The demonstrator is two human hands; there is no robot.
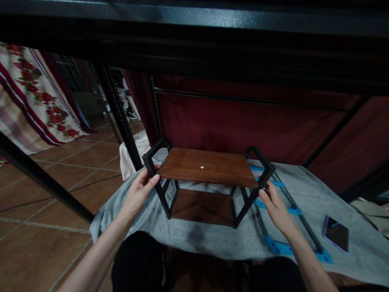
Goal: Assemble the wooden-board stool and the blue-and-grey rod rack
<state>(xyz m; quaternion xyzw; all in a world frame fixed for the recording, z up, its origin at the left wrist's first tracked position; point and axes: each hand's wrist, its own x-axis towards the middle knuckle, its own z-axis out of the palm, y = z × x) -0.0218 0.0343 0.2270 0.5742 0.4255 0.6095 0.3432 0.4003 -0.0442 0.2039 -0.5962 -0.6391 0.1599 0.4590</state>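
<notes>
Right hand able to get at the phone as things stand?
Probably yes, if the right hand leaves the rack; only a flat blue-and-black frame lies between, and nothing covers the phone.

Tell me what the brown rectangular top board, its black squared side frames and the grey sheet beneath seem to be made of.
Brown rectangular top board: wood or wood-look laminate, low sheen, with darker grain-like streaks.
Black squared side frames: probably painted metal, fairly matt, judging by the slim, even bars.
Grey sheet: soft fabric, dull, draping over the edge.
</notes>
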